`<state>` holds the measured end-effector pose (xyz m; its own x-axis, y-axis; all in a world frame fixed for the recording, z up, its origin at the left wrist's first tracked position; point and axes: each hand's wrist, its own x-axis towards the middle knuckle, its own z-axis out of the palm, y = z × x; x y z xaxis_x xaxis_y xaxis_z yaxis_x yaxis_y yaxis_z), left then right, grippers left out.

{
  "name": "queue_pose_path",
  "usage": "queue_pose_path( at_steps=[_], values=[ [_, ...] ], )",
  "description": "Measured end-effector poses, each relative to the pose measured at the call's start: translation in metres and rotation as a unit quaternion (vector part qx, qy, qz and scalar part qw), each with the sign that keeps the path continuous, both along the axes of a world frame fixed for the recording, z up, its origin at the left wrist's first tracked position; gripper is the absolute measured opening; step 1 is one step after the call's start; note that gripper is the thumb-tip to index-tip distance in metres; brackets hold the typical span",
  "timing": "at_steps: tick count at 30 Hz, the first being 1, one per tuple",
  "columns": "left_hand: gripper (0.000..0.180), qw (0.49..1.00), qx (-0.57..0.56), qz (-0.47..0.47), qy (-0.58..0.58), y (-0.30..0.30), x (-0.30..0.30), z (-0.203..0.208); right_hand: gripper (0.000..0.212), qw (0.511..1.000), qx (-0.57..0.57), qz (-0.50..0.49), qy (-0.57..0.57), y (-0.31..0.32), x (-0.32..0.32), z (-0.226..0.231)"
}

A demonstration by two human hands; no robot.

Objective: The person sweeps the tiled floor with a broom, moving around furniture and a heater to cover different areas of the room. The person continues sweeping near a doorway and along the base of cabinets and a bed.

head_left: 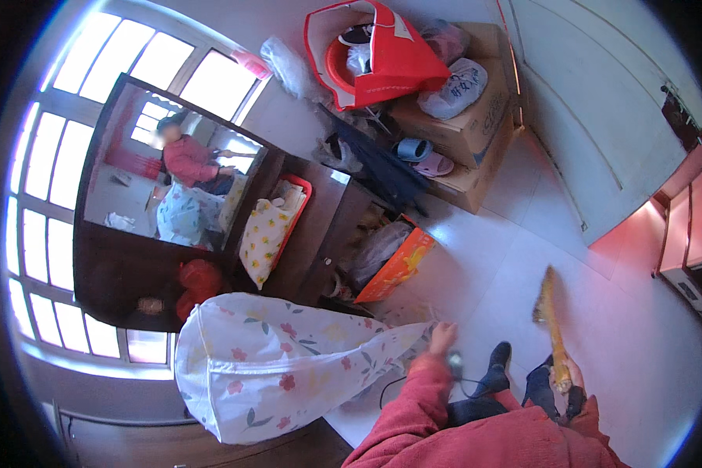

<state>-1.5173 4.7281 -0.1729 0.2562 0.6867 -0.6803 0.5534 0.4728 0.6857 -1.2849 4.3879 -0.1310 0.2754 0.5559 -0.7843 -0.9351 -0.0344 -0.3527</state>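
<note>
My left hand (442, 337) is closed at the narrow, gathered end of a white fabric cover (273, 366) printed with red flowers and grey leaves. The cover's broad, rounded end bulges out to the left; whatever is inside it stays hidden. On the right, my right hand (572, 377) grips the handle end of a long wooden brush (555, 331), its bristles pointing away from me over the floor. A dark cord and a small blurred shiny object (454, 360) show just below my left hand.
A dark dresser (320, 226) with a mirror (175, 168) stands left, bearing a red tray (306, 191) and a patterned cloth (264, 238). Beside it is an orange box (398, 265). Cardboard boxes (476, 132) with slippers (433, 162) and a red bag (405, 62) fill the back. A white door (616, 101) is right.
</note>
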Motion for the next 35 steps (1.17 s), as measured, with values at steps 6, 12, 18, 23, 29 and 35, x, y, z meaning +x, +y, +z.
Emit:
queue_pose_path(
  at_steps=[6,12,18,23,29,35],
  values=[
    [0.023,0.997,-0.04,-0.001,0.064,-0.023,-0.006,0.033,0.031,0.99,0.057,0.129,0.021,0.064,0.032,-0.022],
    [0.024,0.999,-0.016,0.024,0.038,-0.044,0.016,0.044,0.027,0.993,0.038,0.077,0.076,0.011,0.074,-0.028],
    [0.022,0.988,0.115,-0.098,-0.033,-0.057,0.067,0.021,0.032,0.989,-0.009,-0.12,0.089,-0.098,0.11,-0.026],
    [0.024,0.998,0.032,-0.04,-0.032,-0.067,0.117,0.037,0.027,0.976,-0.046,-0.192,0.091,-0.165,0.123,-0.012],
    [0.026,0.997,0.066,-0.047,-0.01,-0.074,0.151,0.056,0.022,0.958,-0.099,-0.247,0.11,-0.223,0.125,0.01],
    [0.029,0.995,0.097,-0.015,-0.029,-0.087,0.17,0.062,0.023,0.993,-0.011,-0.054,0.107,-0.282,0.128,-0.005]
  ],
)
